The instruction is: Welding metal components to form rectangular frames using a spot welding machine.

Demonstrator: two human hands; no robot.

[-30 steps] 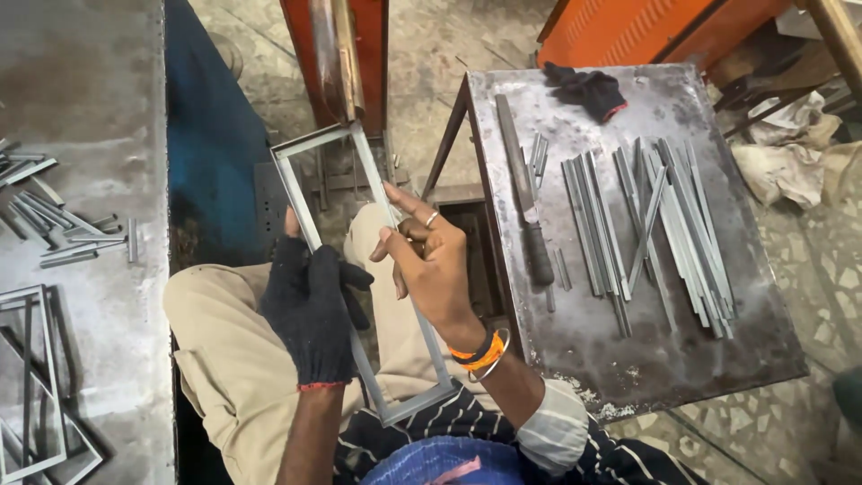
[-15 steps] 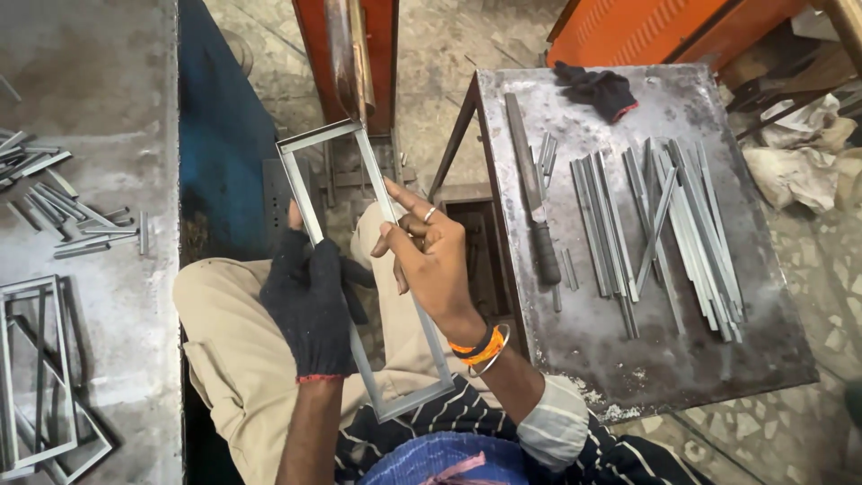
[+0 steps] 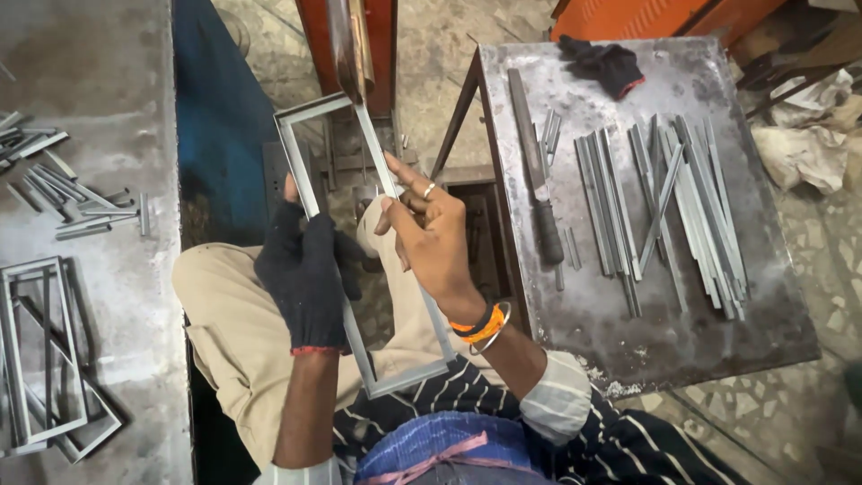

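While seated, person holds a rectangular metal frame [image 3: 359,242] up over the lap, between both hands.
Frame: long grey rectangle, tilted, top end near the orange upright [image 3: 348,45], bottom corner over the striped shirt.
Left hand [image 3: 305,274]: dark knit glove with red cuff, wrapped closed around the frame's left rail about mid-length; forearm rises from bottom of view, wrist straight.
Right hand [image 3: 431,238]: bare, ring on one finger, orange and metal bangles at the wrist; fingers curled onto the frame's right rail, index tip resting on it, palm turned toward the left hand; gripping lightly, forearm comes in from lower right, sleeve rolled.
Right surface [image 3: 646,341]: grey metal top, just beside the right hand.
On it: flat file [image 3: 536,171] with dark handle, lying lengthwise; bundle of cut metal strips [image 3: 673,211] right of the file; dark glove [image 3: 603,65] at the far edge.
Left surface [image 3: 90,54]: grey, well apart from both hands.
On it: loose short strips [image 3: 67,202]; finished frames [image 3: 45,359] stacked near the bottom left corner.
Floor: pale crumpled rag [image 3: 804,135] beside the right surface.
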